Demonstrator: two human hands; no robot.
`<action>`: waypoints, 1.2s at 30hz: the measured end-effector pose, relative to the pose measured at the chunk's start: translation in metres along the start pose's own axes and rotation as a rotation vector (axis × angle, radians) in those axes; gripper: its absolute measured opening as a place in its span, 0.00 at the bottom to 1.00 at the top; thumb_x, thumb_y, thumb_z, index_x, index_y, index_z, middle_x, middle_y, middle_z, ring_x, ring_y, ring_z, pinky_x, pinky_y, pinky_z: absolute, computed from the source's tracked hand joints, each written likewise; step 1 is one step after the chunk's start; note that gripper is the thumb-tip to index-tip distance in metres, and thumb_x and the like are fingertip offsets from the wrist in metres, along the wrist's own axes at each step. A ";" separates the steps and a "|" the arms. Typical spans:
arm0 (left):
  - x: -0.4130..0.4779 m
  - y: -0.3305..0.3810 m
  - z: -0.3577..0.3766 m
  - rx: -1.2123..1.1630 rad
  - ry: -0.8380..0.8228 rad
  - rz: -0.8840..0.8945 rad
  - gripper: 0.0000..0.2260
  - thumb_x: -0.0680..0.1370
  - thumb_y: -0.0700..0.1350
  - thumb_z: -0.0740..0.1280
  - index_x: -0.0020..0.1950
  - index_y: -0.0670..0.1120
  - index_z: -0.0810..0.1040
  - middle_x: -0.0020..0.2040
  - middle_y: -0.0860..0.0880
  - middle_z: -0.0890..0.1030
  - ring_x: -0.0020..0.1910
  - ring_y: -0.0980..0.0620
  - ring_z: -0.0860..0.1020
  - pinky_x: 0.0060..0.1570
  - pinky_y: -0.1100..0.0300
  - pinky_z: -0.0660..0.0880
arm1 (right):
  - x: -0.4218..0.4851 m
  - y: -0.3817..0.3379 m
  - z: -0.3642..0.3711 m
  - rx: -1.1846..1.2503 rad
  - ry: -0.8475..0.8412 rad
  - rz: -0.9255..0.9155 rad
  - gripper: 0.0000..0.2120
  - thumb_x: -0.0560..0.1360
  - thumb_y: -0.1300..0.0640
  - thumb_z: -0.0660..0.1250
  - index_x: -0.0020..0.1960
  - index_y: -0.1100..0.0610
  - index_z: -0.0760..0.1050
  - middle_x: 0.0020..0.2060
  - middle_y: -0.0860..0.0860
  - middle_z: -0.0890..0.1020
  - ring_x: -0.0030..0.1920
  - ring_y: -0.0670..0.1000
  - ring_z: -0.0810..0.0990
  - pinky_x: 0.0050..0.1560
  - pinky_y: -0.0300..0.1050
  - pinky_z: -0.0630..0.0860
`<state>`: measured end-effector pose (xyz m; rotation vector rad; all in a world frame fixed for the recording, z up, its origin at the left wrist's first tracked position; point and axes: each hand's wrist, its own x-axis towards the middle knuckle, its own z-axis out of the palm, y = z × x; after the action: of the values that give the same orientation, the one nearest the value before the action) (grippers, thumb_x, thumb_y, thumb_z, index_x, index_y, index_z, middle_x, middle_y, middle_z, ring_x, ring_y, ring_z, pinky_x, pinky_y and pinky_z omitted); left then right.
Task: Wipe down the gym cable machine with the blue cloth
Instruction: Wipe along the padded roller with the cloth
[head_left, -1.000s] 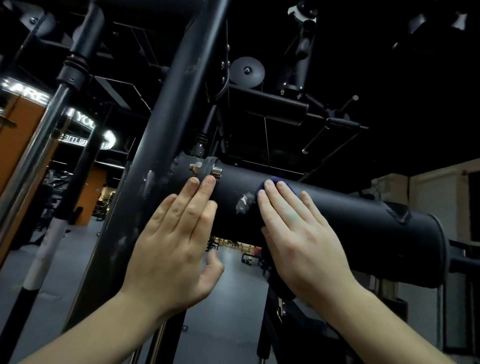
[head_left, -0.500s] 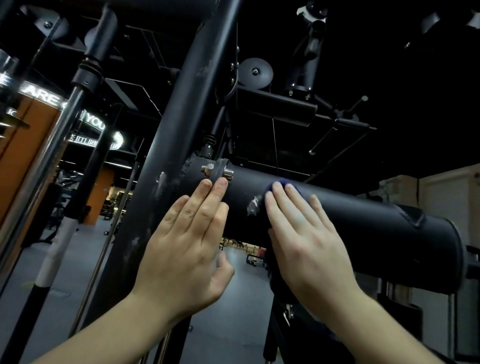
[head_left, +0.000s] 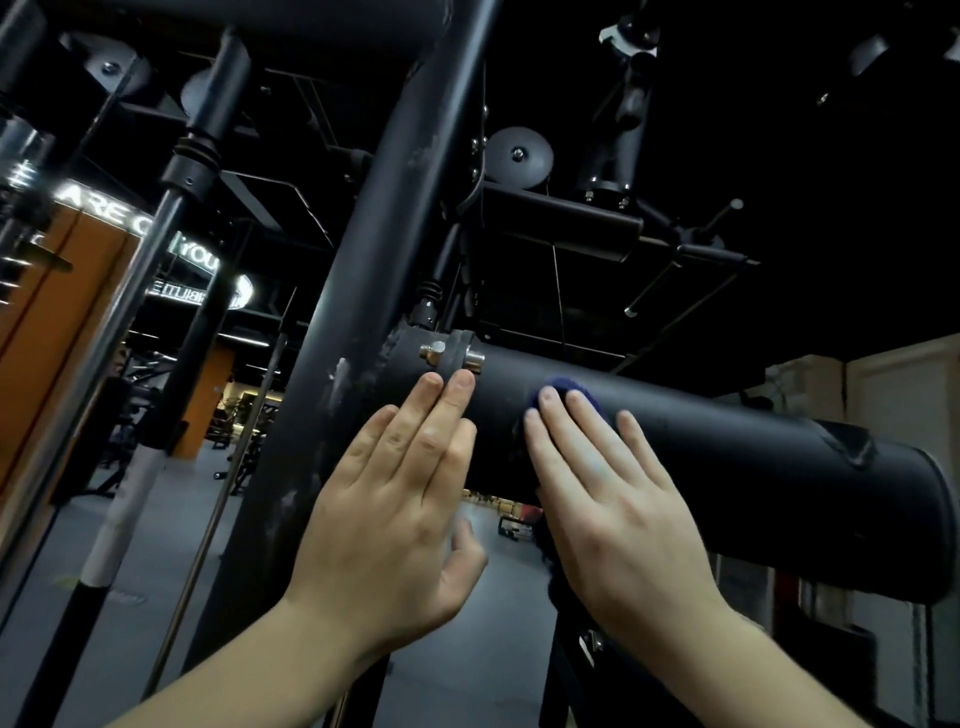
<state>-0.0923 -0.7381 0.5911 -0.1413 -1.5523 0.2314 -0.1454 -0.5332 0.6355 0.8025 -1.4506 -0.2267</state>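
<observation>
Leftwards along the thick matt-black horizontal tube (head_left: 753, 467) of the cable machine the right hand (head_left: 608, 499) has slid, covering the pale scuff that showed between the hands a moment ago; from the left, a slim black pole with a white band (head_left: 124, 499) stands beside the slanted, scuffed black steel upright (head_left: 363, 270); the left hand (head_left: 395, 499) lies flat, fingers straight and together, tips touching the collar under a silver bolt (head_left: 474, 357); the right hand, fingers straight and slightly spread, presses the fuzzy dark-blue cloth (head_left: 558, 387) against the tube; the cloth peeks out above the fingertips.
</observation>
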 end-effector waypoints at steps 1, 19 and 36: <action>0.000 -0.002 -0.001 0.003 -0.010 0.011 0.32 0.72 0.50 0.67 0.75 0.38 0.72 0.85 0.42 0.57 0.84 0.44 0.54 0.81 0.47 0.54 | -0.005 -0.001 0.001 -0.018 0.006 -0.018 0.33 0.76 0.58 0.66 0.80 0.60 0.64 0.80 0.57 0.63 0.81 0.57 0.59 0.77 0.63 0.62; 0.001 -0.016 -0.011 -0.024 -0.069 0.107 0.36 0.72 0.50 0.65 0.78 0.37 0.69 0.85 0.42 0.55 0.84 0.44 0.53 0.81 0.46 0.55 | 0.004 -0.009 -0.003 -0.048 -0.034 -0.054 0.29 0.79 0.55 0.60 0.79 0.57 0.65 0.80 0.54 0.63 0.81 0.55 0.58 0.78 0.62 0.59; 0.000 -0.020 -0.005 -0.141 -0.037 0.123 0.32 0.75 0.48 0.58 0.77 0.35 0.70 0.85 0.41 0.55 0.84 0.43 0.56 0.80 0.43 0.56 | -0.017 0.027 -0.021 -0.073 -0.012 0.183 0.24 0.82 0.67 0.63 0.77 0.61 0.68 0.77 0.57 0.68 0.80 0.56 0.63 0.75 0.63 0.66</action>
<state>-0.0860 -0.7571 0.5959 -0.3456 -1.5984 0.2223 -0.1368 -0.4965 0.6399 0.6060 -1.5081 -0.1449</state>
